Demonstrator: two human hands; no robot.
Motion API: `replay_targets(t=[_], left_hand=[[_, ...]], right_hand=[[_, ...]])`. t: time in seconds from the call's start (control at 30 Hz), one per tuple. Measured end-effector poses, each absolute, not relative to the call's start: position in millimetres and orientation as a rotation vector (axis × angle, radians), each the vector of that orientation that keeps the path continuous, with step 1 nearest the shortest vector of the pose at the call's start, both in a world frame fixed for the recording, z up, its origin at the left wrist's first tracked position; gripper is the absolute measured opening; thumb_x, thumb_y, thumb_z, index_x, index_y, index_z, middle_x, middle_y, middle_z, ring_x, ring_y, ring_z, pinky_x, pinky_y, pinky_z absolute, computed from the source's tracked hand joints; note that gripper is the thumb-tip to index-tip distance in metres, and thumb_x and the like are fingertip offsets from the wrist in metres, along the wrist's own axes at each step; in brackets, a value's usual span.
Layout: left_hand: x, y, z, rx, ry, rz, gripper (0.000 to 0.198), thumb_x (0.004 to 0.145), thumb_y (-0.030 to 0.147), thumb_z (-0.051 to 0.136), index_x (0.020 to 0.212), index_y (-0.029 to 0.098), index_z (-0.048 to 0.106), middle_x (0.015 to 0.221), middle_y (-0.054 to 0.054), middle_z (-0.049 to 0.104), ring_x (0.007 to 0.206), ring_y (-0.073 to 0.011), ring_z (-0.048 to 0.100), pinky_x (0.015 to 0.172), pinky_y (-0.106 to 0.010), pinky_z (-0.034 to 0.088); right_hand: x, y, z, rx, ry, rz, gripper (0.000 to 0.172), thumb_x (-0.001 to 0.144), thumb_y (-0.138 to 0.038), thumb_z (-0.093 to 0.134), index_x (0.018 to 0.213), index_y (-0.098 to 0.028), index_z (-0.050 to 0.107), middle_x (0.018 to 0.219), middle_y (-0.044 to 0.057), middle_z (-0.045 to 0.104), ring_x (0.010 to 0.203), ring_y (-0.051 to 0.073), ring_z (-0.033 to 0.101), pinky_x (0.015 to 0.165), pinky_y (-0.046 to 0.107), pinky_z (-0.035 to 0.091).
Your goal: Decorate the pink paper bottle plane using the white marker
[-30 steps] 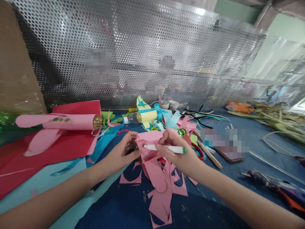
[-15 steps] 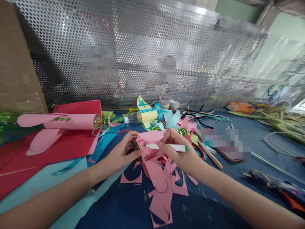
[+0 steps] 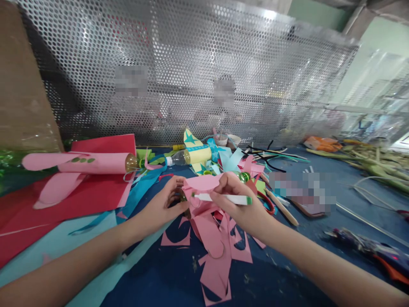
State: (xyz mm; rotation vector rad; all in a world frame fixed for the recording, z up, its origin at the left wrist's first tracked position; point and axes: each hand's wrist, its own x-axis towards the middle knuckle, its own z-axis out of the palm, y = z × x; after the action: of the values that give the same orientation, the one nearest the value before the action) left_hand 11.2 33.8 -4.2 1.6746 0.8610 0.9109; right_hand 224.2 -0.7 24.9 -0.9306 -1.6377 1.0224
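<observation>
My left hand is wrapped round a bottle covered with pink paper. In my right hand is a white marker with a green end, its tip touching the pink paper beside a small green mark. Pink paper pieces and offcuts lie below the bottle on the dark blue table. To the left, a pink-wrapped bottle with green dots rests on red sheets. A clear bottle with a yellow paper wrap lies behind my hands.
Red-handled scissors and a wooden stick lie right of my right hand. A light blue sheet lies under my left forearm. Farther right are a glue gun and green stalks. A perforated metal panel stands behind.
The marker has shifted very slightly, with its tip still at the pink paper. Both hands hold nearly the same places.
</observation>
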Motion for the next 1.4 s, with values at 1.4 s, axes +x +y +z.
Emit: replay_targets(t=[1.4], left_hand=[[8.7,35.1,-7.9,1.647,0.865,0.901,0.042,0.081,0.038,0.065,0.114,0.024,0.043,0.116,-0.008,0.054,0.099,-0.0233,0.059,0.093,-0.044,0.046]], right_hand=[[224.2,-3.1,27.8,-0.951,-1.715,0.943,0.016,0.084,-0.020,0.059,0.072,-0.023,0.049,0.065,-0.003,0.052,0.059,0.012,0.045,0.054,0.026,0.038]])
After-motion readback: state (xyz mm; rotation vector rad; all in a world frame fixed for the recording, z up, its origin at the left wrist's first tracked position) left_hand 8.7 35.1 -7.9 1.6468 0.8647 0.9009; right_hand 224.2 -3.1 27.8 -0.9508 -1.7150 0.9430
